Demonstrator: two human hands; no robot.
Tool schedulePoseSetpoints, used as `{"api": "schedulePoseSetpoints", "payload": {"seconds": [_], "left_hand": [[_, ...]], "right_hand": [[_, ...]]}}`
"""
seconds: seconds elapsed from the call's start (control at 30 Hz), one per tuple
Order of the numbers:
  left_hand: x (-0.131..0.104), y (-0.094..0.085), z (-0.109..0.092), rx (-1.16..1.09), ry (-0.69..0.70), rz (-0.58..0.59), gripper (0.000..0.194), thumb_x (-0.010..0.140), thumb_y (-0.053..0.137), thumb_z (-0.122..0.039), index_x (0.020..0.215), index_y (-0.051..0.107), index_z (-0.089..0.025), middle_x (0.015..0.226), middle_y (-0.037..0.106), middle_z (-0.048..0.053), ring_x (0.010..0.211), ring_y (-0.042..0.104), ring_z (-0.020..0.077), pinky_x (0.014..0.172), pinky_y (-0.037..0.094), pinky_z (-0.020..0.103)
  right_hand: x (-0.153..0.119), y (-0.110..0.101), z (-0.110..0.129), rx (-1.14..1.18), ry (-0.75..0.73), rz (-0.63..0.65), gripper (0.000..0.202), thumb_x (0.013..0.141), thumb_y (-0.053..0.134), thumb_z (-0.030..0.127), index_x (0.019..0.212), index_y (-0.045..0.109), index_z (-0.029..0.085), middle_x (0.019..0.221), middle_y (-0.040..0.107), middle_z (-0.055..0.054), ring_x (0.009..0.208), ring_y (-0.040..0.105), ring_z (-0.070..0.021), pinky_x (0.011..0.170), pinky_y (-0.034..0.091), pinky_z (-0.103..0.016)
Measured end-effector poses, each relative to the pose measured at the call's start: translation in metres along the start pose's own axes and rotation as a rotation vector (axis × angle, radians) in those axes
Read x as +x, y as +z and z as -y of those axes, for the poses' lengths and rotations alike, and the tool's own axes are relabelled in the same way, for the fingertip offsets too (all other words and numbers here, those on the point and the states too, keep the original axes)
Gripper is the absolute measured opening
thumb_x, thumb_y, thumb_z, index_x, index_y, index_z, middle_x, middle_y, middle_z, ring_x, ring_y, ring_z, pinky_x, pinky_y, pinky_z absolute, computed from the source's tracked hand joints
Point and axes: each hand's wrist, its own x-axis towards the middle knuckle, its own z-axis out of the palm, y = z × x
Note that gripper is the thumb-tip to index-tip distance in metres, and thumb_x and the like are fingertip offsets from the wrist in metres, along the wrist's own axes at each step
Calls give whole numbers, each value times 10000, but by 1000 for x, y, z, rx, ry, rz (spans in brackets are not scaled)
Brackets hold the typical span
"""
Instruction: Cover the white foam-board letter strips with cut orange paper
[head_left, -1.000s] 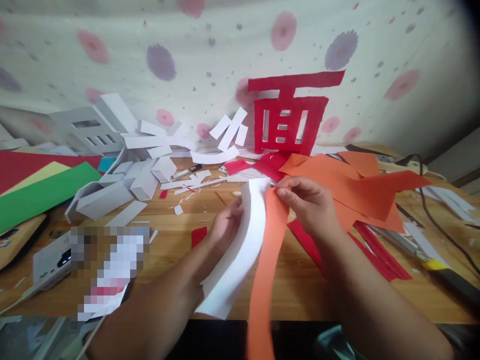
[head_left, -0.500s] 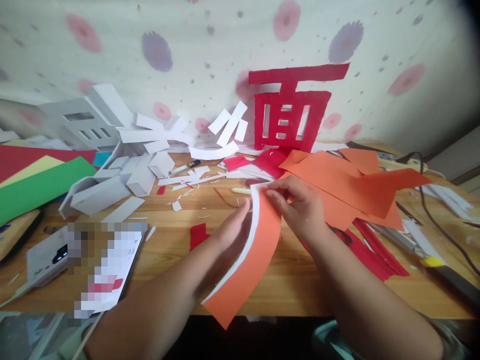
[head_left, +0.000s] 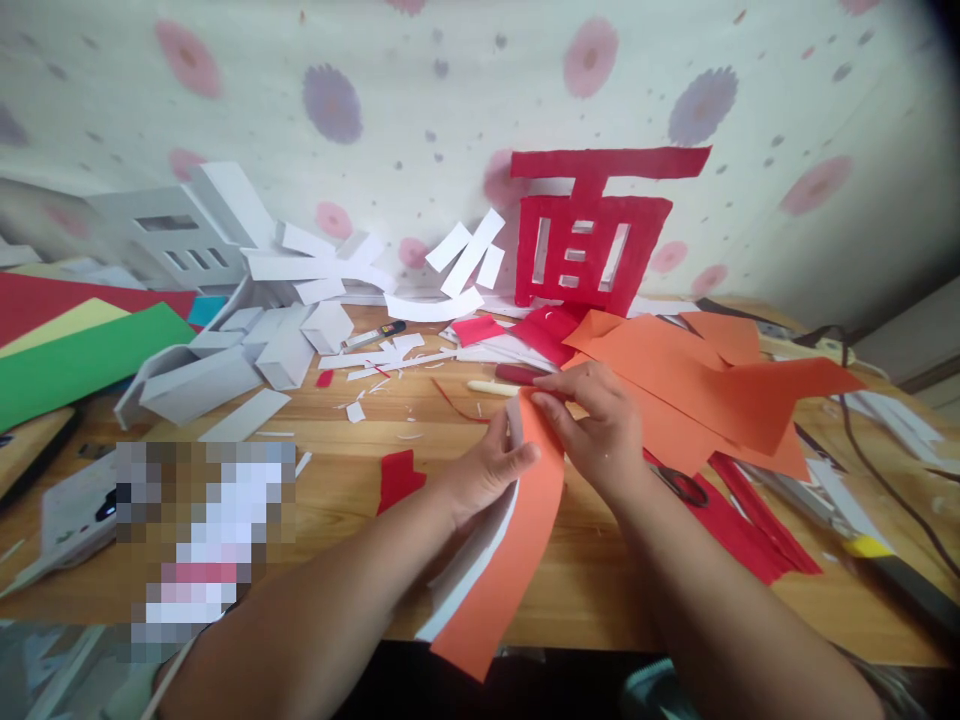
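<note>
A long curved strip, orange on its face with a white piece along its left side (head_left: 517, 540), hangs down past the table's front edge. My left hand (head_left: 491, 470) grips its left side near the upper part, thumb on the orange face, the other fingers mostly behind. My right hand (head_left: 596, 420) pinches the top end between thumb and fingers. Just beyond the top end lie a cream stick (head_left: 491, 388) and a dark red object (head_left: 517, 374). To the right of my right hand are folded orange sheets (head_left: 697, 380).
A red cut-out character (head_left: 585, 250) leans on the wall. White paper shapes (head_left: 277, 345) and scraps are at the back left, coloured sheets (head_left: 90, 350) far left. Scissors (head_left: 681, 487) and a yellow-black cutter (head_left: 900, 585) are right; a blurred-out device (head_left: 217, 540) is front left.
My left thumb has come over onto the orange face, where that hand was behind the white edge before. The strip's lower end has swung right and its white side shows more.
</note>
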Motion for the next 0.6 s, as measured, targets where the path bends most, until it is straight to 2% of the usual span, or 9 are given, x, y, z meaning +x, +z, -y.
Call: {"api": "schedulePoseSetpoints", "payload": {"seconds": [0.17,0.27,0.47,0.53,0.6], "left_hand": [[0,4,-4,-45,9,0,803,699,773,-426,1373,354,-299,895,634,26,752,633,196,807,442,368],[-1,6,-8,-46,-2,-22,746,707,763,-395,1349,395,-305,874,637,25,778,635,208,795,439,359],[-3,6,-8,-5,-29,-63,613,721,729,-357,1276,479,-284,872,658,37,749,652,219,752,463,371],[-3,6,-7,-23,-36,-85,571,712,729,-377,1227,514,-260,912,665,53,722,659,225,725,480,383],[-2,5,-9,-71,-25,-145,531,722,707,-441,1183,540,-236,970,667,75,720,668,243,689,499,398]], "right_hand": [[0,1,-1,32,106,8,65,854,643,227,881,701,218,841,558,-43,820,546,-190,710,474,-346],[0,2,0,82,173,26,50,855,634,231,848,681,216,847,558,-41,852,546,-193,748,468,-352],[-2,7,-3,312,406,73,104,863,620,272,775,632,217,805,590,-19,802,559,-170,746,472,-332],[-3,7,-5,351,435,44,93,862,630,312,840,649,224,847,607,-25,829,571,-173,772,478,-338],[-5,7,-6,350,403,-25,139,868,628,336,956,660,235,937,613,-38,896,578,-180,821,478,-349]]}}
